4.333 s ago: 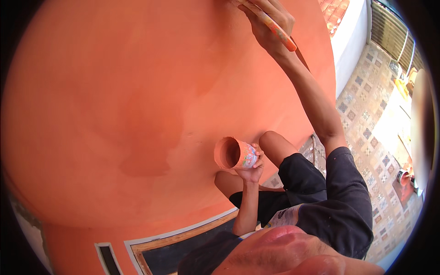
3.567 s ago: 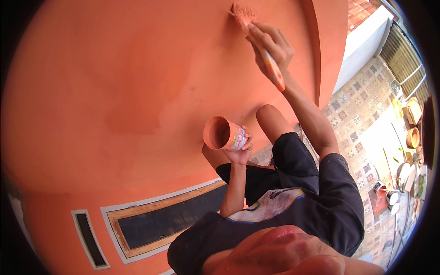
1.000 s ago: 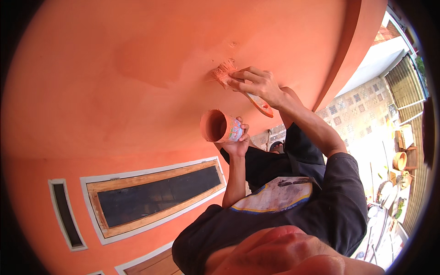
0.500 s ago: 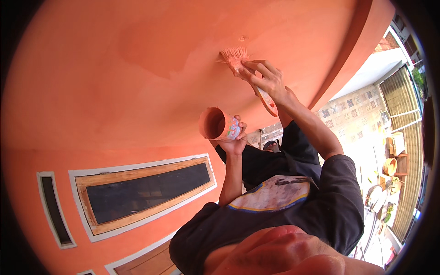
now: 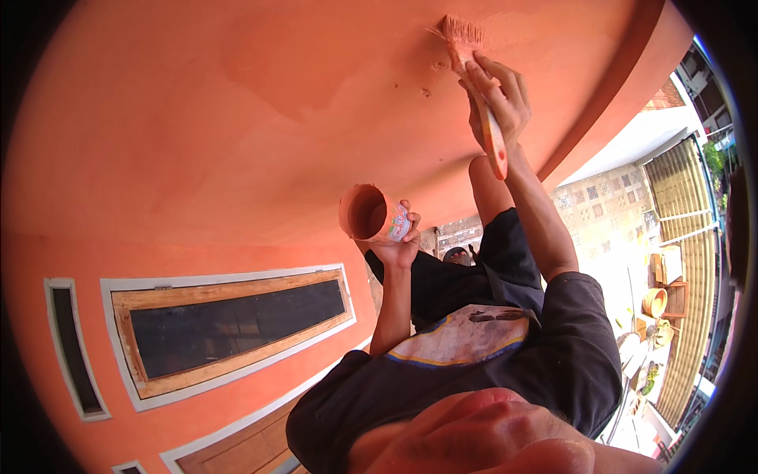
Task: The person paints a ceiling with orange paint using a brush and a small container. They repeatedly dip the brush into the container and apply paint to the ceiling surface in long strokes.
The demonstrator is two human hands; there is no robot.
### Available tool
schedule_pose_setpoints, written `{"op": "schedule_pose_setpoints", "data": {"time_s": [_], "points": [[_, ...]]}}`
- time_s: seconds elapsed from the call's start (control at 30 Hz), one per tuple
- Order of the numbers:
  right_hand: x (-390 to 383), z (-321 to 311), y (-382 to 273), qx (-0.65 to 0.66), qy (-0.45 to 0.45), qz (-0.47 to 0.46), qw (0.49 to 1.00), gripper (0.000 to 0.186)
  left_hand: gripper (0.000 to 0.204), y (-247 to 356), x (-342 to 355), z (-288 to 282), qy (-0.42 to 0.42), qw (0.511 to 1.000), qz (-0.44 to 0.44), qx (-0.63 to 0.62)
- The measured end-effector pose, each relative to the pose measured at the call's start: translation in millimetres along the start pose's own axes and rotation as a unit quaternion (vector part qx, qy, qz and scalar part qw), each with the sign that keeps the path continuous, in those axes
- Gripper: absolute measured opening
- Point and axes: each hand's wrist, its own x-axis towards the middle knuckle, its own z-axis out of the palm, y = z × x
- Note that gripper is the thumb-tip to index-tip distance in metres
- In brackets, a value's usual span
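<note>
My right hand (image 5: pixel 501 95) is closed around the wooden handle of a wide paintbrush (image 5: pixel 462 39), its splayed bristles caked in salmon paint. The bristles touch the salmon-orange curved surface (image 5: pixel 197 118) near the top of the view, beside small rough spots and a darker patch. Below and to the left, my left hand (image 5: pixel 399 249) grips a paint-coated cup (image 5: pixel 365 209) with a colourful label, its dark open mouth facing the camera. The cup is held just above my dark shorts, apart from the brush.
A wood-framed window (image 5: pixel 237 324), a narrow slot window (image 5: pixel 73 347) and a wooden door (image 5: pixel 233 438) are in the orange wall. Right of the curved ledge (image 5: pixel 608 87) lie a tiled floor (image 5: pixel 600 197), corrugated sheeting (image 5: pixel 685 276), terracotta pots (image 5: pixel 654 302) and plants in bright sunlight.
The brush in my right hand has moved up and to the right along the orange surface, and its handle hangs more upright. My left hand still holds the cup, slightly further left in view.
</note>
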Motion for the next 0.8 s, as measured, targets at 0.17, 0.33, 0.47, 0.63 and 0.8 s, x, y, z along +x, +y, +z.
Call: {"op": "schedule_pose_setpoints", "data": {"time_s": [0.17,0.33,0.47,0.63,0.8], "points": [[-43,-8,-38,0.106,-0.245,-0.091,0.959,0.035,0.061,1,0,3,0.014,1.000,0.002,0.012],[23,-5,-15,0.127,-0.174,-0.106,0.971,0.026,0.069,6,2,0,-0.005,1.000,-0.028,0.009],[58,1,-11,0.057,0.045,-0.043,0.996,0.026,0.071,6,1,-2,-0.003,1.000,-0.025,0.001],[20,9,-53,-0.019,-0.096,-0.084,0.992,0.024,0.074,6,0,1,-0.006,1.000,-0.018,0.013],[7,6,-64,0.159,-0.237,-0.105,0.953,0.026,0.074,7,1,0,-0.005,1.000,-0.019,0.018]]}}
